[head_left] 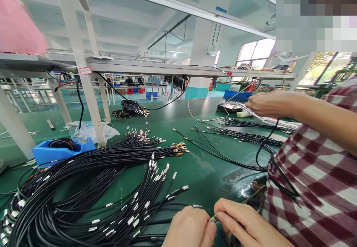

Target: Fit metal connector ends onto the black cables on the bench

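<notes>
At the bottom middle, my left hand (189, 226) is closed on a thin cable end (214, 218), a short pale metallic bit of which shows between my hands. My right hand (245, 221) pinches the same piece from the other side, its thumb and forefinger pressed together. The rest of that cable is hidden by my fingers. Left of my hands spreads a large bundle of black cables (92, 158) with silver metal tips (158, 174). Some strands in it end in orange-yellow tips (180, 148).
To the right stands a co-worker in a checked shirt (315, 172), with a raised hand (264, 104) near more black cables (248, 135). A blue tape dispenser (55, 152), a white shelf post (89, 80) and a coiled cable bundle (131, 107) stand on the green table (195, 169).
</notes>
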{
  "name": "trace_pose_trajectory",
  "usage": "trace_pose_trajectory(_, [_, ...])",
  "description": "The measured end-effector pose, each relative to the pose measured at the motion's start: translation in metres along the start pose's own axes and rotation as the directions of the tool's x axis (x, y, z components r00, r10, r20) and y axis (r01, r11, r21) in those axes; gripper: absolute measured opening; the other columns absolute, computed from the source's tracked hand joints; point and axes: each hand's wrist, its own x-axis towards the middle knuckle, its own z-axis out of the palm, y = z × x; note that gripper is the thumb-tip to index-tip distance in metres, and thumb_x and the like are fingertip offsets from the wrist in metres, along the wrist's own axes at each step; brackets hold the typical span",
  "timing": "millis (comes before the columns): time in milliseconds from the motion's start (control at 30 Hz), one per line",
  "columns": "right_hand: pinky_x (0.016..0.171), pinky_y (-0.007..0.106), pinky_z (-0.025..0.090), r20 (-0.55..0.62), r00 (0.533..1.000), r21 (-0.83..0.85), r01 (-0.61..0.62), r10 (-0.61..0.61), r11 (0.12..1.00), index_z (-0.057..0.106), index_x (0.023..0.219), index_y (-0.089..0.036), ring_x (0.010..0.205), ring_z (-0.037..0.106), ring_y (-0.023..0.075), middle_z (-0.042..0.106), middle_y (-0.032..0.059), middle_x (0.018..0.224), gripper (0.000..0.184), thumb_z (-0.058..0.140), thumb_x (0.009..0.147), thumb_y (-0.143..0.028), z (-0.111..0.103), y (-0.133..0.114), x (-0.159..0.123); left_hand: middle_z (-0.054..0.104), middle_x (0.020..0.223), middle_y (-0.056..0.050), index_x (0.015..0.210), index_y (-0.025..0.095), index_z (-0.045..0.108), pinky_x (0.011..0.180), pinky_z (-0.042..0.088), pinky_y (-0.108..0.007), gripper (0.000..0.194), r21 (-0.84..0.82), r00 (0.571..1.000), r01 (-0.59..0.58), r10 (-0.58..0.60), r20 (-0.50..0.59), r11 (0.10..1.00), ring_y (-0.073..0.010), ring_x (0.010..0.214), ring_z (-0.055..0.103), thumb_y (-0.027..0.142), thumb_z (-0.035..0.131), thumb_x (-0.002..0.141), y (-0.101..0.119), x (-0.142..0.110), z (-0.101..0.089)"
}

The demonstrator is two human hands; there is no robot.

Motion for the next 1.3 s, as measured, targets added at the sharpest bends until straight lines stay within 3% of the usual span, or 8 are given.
trace_pose_trajectory(233, [0.063,0.023,0.044,0.008,0.997,-0.038,0.077,-0.077,0.996,0.046,0.064,-0.021,0.066,0.053,0.0153,0.057,0.0015,0.067,0.029,0.027,0.085,-0.030,0.003,-0.005,-0.001,0.062,0.071,-0.002,0.066,0.018,0.052,0.063,0.035,-0.024,0.029,-0.258,0.997,0.073,-0.066,0.038,0.963,-0.0141,0.069,0.053,0.026,0.030,0.083,-0.007,-0.002,0.004])
trace_pose_trajectory(500, [0.064,0.025,0.045,-0.046,0.995,-0.009,0.088,-0.089,0.996,0.049,0.062,-0.022,0.064,0.055,0.0169,0.059,0.0024,0.065,0.033,0.027,0.084,-0.033,0.012,-0.002,-0.002,0.060,0.067,-0.003,0.064,0.020,0.052,0.066,0.036,-0.027,0.032,-0.334,0.994,0.028,-0.061,-0.088,0.942,-0.0170,0.070,0.053,0.032,0.028,0.084,-0.009,-0.008,0.023])
trace_pose_trajectory(633, [0.058,0.022,0.042,0.002,0.993,0.143,0.113,-0.114,0.983,0.048,0.059,-0.021,0.060,0.053,0.0144,0.055,-0.0002,0.061,0.035,0.029,0.085,-0.035,0.009,-0.007,-0.002,0.056,0.057,0.000,0.057,0.018,0.052,0.061,0.036,-0.024,0.034,-0.397,1.000,0.012,-0.022,-0.018,0.918,-0.0135,0.061,0.051,0.028,0.032,0.082,0.002,-0.012,-0.010])
trace_pose_trajectory(733, [0.059,0.020,0.042,-0.008,0.993,0.280,0.117,-0.119,0.953,0.054,0.076,-0.021,0.060,0.055,0.0129,0.055,-0.0020,0.061,0.031,0.028,0.086,-0.033,0.011,-0.009,0.002,0.057,0.060,0.001,0.057,0.017,0.057,0.061,0.036,-0.021,0.034,-0.561,0.991,-0.037,-0.041,-0.125,0.827,-0.0112,0.061,0.051,0.028,0.036,0.082,-0.001,-0.024,-0.052])
trace_pose_trajectory(867, [0.060,0.022,0.041,0.026,0.998,0.127,0.057,-0.061,0.990,0.057,0.078,-0.020,0.065,0.055,0.0140,0.058,-0.0005,0.069,0.022,0.037,0.083,-0.026,0.034,0.003,0.008,0.063,0.090,0.000,0.079,0.022,0.067,0.079,0.035,-0.020,0.025,-0.630,0.884,-0.076,-0.241,-0.401,0.773,-0.0143,0.089,0.051,0.035,0.046,0.081,-0.038,-0.057,-0.103])
trace_pose_trajectory(1000, [0.063,0.022,0.041,0.067,0.995,0.006,0.068,-0.068,0.998,0.056,0.082,-0.020,0.066,0.054,0.0133,0.058,-0.0012,0.070,0.016,0.041,0.080,-0.018,0.058,0.015,0.010,0.056,0.110,-0.006,0.081,0.017,0.068,0.070,0.041,-0.020,0.025,-0.784,0.755,-0.118,-0.457,-0.469,0.609,-0.0202,0.101,0.046,0.039,0.061,0.071,-0.083,-0.089,-0.128])
trace_pose_trajectory(1233, [0.057,0.021,0.038,0.136,0.988,-0.120,0.090,-0.074,0.989,0.055,0.074,-0.019,0.064,0.052,0.0131,0.055,-0.0009,0.070,0.016,0.043,0.071,-0.009,0.064,0.007,0.013,0.031,0.044,0.007,0.085,0.013,0.062,0.038,0.025,-0.015,0.023,-0.911,0.676,-0.241,-0.615,-0.405,0.335,-0.0045,0.042,0.027,0.033,0.060,0.073,-0.083,-0.074,-0.131])
trace_pose_trajectory(1300, [0.060,0.022,0.039,0.136,0.989,-0.145,0.086,-0.066,0.986,0.054,0.074,-0.019,0.064,0.052,0.0133,0.054,-0.0012,0.069,0.016,0.044,0.070,-0.008,0.067,0.006,0.014,0.039,0.048,0.006,0.082,0.013,0.061,0.045,0.033,-0.016,0.020,-0.858,0.565,-0.354,-0.645,-0.514,0.373,-0.0057,0.046,0.037,0.030,0.060,0.072,-0.085,-0.055,-0.126])
